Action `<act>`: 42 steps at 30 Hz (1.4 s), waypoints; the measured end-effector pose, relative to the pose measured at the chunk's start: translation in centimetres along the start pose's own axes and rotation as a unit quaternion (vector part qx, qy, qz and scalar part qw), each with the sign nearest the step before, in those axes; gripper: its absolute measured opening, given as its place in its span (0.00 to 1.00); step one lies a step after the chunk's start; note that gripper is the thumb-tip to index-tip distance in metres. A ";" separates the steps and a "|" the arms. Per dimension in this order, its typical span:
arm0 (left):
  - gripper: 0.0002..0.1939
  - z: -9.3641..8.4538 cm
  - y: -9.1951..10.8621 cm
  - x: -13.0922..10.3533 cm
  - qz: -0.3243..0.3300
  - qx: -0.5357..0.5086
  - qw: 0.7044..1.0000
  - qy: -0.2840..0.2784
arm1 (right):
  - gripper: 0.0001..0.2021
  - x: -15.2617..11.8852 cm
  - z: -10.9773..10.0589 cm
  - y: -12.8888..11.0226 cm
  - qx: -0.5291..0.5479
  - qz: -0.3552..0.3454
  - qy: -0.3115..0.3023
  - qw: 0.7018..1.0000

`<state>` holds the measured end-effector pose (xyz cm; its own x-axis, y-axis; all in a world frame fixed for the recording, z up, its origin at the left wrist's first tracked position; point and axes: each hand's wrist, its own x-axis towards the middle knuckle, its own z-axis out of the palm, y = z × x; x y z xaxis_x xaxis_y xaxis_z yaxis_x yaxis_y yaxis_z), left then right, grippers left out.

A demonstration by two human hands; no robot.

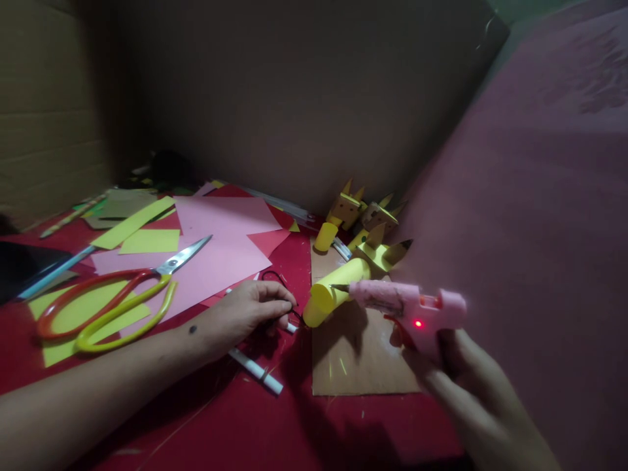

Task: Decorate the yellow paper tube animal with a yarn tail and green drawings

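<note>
My right hand (466,386) grips a pink hot glue gun (387,297) with a glowing red light. Its nozzle points left, in front of the open end of a yellow paper tube (343,281); I cannot tell whether they touch. My left hand (265,306) is closed in a pinch on a thin black cord-like piece (297,315), just left of the tubes. A dark loop curves behind those fingers. A second yellow roll (314,315) lies under the first. Behind it sits a yellow paper piece with pointed brown ears (377,252).
Red-and-yellow-handled scissors (171,265) lie open on pink paper (230,258) and yellow sheets at left. A white stick (258,371) lies near my left hand. A cardboard board (363,366) is under the tubes. Eared cardboard heads (345,208) stand at the back, before a dark panel (294,98).
</note>
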<state>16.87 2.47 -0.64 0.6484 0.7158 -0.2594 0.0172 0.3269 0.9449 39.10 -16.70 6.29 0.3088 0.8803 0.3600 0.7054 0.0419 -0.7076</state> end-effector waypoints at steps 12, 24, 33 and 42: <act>0.07 0.3 0.5 -0.4 -0.015 0.015 1.000 0.022 | 0.13 -1.2 0.3 -2.0 0.019 0.022 0.053 0.998; 0.10 -0.3 0.8 -0.2 0.001 -0.040 0.998 0.051 | 0.24 -2.6 -1.2 8.5 -0.149 0.054 0.097 0.982; 0.13 -0.6 2.3 -1.0 0.095 0.049 0.993 0.054 | 0.26 -2.2 0.1 15.2 -0.332 0.057 0.074 0.939; 0.12 -0.1 3.1 -2.2 0.135 0.104 0.984 0.060 | 0.24 -2.4 -0.8 12.5 -0.304 0.009 0.107 0.946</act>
<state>15.42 1.96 2.80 0.5565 0.8308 -0.0027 0.0196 -0.0098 0.9998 47.71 -18.67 -2.91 0.4001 0.7599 0.5124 0.9158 -0.3093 -0.2564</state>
